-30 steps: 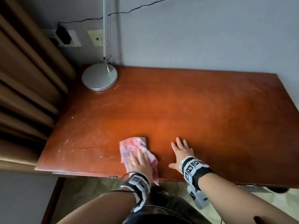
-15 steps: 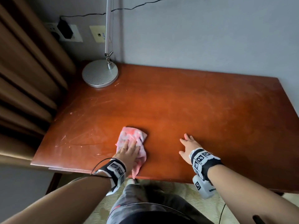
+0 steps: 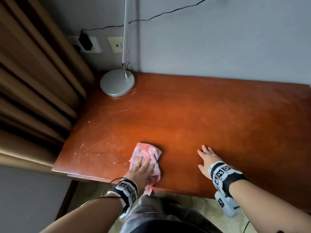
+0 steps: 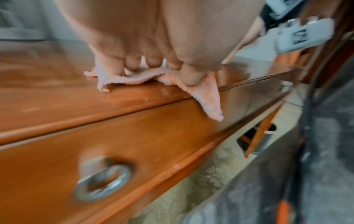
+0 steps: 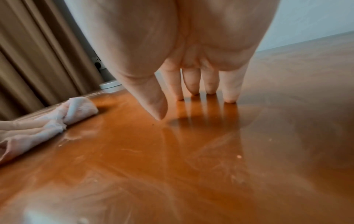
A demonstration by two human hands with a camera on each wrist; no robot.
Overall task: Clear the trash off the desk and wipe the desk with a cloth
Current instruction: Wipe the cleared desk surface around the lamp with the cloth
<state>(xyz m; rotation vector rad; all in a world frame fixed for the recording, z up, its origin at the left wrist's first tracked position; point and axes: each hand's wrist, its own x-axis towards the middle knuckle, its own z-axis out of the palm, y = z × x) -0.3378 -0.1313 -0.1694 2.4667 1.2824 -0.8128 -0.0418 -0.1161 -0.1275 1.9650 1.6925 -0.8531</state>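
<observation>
Left hand [image 3: 140, 172] lies flat on the pink cloth [image 3: 146, 153], fingers straight, pressing it onto the counter [image 3: 210, 118] near the front edge, left of centre. Grip open; nothing is curled round the cloth.

Right hand [image 3: 206, 159] apart from the cloth to its right, fingers spread, grip open. Right wrist view shows what the head view does not: the fingertips [image 5: 229, 100] touch the wood with the palm raised, and wet streaks shine between this hand and the cloth.

Left wrist view only: a corner of the cloth [image 4: 208, 103] hangs over the front edge, above a drawer front with a recessed metal pull [image 4: 103, 183].

Head view only: lamp base [image 3: 117, 82] at the back left corner, curtain [image 3: 33, 81] along the left edge, wall behind. Bare wood runs back and right from both hands.
</observation>
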